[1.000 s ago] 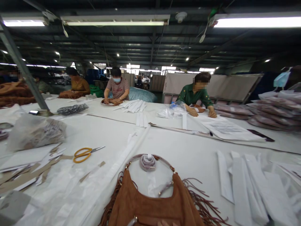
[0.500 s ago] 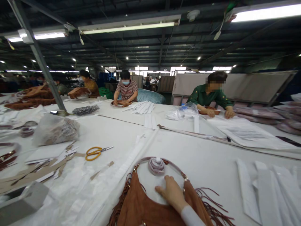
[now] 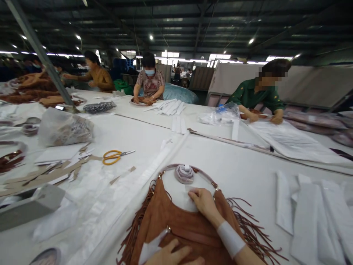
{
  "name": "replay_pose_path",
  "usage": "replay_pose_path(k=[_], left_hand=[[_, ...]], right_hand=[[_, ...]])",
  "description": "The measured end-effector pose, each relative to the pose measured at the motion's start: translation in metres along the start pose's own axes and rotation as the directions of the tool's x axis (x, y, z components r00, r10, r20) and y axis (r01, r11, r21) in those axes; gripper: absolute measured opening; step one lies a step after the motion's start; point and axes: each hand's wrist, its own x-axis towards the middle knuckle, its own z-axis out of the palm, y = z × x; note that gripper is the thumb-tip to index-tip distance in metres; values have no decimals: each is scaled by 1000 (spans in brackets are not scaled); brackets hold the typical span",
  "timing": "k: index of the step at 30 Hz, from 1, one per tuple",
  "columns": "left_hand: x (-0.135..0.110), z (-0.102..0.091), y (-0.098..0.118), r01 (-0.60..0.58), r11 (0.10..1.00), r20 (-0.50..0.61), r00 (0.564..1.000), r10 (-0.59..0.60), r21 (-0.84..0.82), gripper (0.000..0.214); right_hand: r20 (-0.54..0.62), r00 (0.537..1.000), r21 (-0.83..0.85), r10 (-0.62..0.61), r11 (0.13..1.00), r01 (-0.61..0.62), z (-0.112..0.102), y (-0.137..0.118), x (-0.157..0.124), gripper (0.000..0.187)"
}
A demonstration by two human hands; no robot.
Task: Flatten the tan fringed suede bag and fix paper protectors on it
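A brown suede fringed bag [image 3: 176, 224] lies on the white table [image 3: 237, 165] right in front of me. Its wrapped handle loops away from me, with a rolled-up strap [image 3: 184, 173] at the top. My right hand [image 3: 203, 202], a white cuff at the wrist, rests at the bag's top edge inside the handle loop. Its fingers are curled down onto something pale that I cannot make out. My left hand [image 3: 171, 255] lies at the bottom edge, fingers stretched flat on the bag, touching a white paper slip [image 3: 150, 248].
Yellow-handled scissors [image 3: 114, 156] and paper scraps lie to the left, near a plastic bag of parts [image 3: 64, 130] and a grey block [image 3: 30, 204]. White paper strips [image 3: 306, 213] spread out on the right. Three other people work across the table, past a slanted metal post [image 3: 41, 59].
My right hand has drawn back slightly and curled its fingers at the bag's top edge. My left hand has come into view on the bag with a white slip. The view has tilted down.
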Motion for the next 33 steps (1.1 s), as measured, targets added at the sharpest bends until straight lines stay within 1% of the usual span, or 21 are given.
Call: replay_pose_path(k=[1,2,4,7,11,15,18,20,21,23,25,27,29,31,33], left_hand=[[0,-5,-1,10,999,-49,999,-9,35,31],[1,-9,-2,21,999,-66,998,-18,43,31],[1,-17,-3,20,999,-52,998,-19,29,32],[-1,-24,-5,8,1000,-2,1000,-8,1,35],[-1,-35,-7,10,998,94,996,-4,-62,39],[3,-52,-11,53,976,219,976,-6,-209,46],[6,-58,-12,100,938,281,960,-2,-333,51],[6,-58,-11,122,916,300,954,-2,-383,52],[5,-57,-10,131,908,305,952,-4,-397,52],[4,-56,-8,143,900,307,952,-10,-413,52],[2,-55,-6,147,897,300,954,-16,-417,51],[1,-56,-5,144,898,288,957,-20,-417,51],[1,-59,-4,138,897,273,962,-20,-419,50],[2,-61,-4,134,897,261,965,-22,-421,49],[3,-63,-4,138,897,254,967,-30,-420,46]], right_hand=[[-14,1000,9,6,1000,-6,0,2,3,32],[-29,999,16,14,1000,-13,-1,3,7,33],[-53,998,26,24,999,-23,-2,5,15,34],[-56,998,30,13,1000,-11,-3,5,27,34],[-51,999,30,-14,999,15,-5,0,40,27],[-80,996,27,-23,999,25,-16,-9,51,28],[-108,994,26,-30,999,33,-30,-23,49,27],[-129,991,32,-44,998,48,-39,-36,35,29],[-137,989,33,-51,998,56,-43,-43,22,30],[-158,984,48,-83,995,92,-49,-56,-11,33],[-182,975,98,-129,984,149,-49,-63,-52,34],[-199,966,176,-166,963,202,-41,-62,-93,32],[-200,960,209,-196,949,237,-26,-52,-127,31],[-179,958,204,-223,944,258,-8,-38,-151,31],[-158,956,194,-246,942,274,9,-24,-166,32]])
